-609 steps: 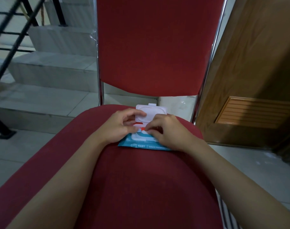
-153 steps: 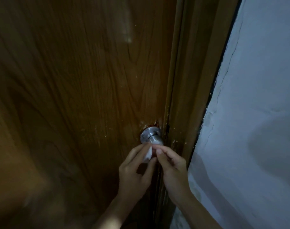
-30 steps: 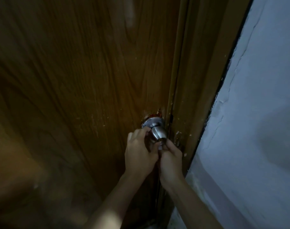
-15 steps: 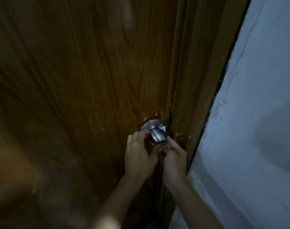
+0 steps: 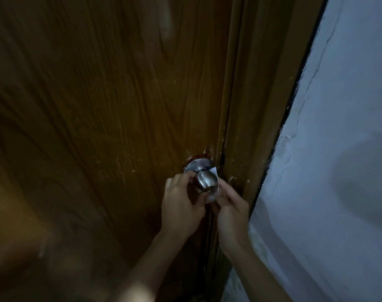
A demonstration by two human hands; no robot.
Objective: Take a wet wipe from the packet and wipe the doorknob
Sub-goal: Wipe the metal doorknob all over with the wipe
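A round silver doorknob (image 5: 204, 180) sticks out of the brown wooden door (image 5: 102, 105) near its right edge. A white wet wipe (image 5: 216, 178) runs along the knob's right side, with only a thin strip of it showing. My right hand (image 5: 229, 205) pinches the wipe just below and to the right of the knob. From the left, my left hand (image 5: 181, 201) curls under the knob with its fingertips at the knob's neck; whether it also holds the wipe is hidden. The wipe packet is out of view.
The wooden door frame (image 5: 251, 105) stands right beside the knob. A pale, cracked wall (image 5: 342, 149) fills the right side. The light is dim.
The white wipe now shows along the knob's right side, where a second ago it was hidden under my fingers. My right hand has shifted slightly right and down; my left hand stays under the knob.
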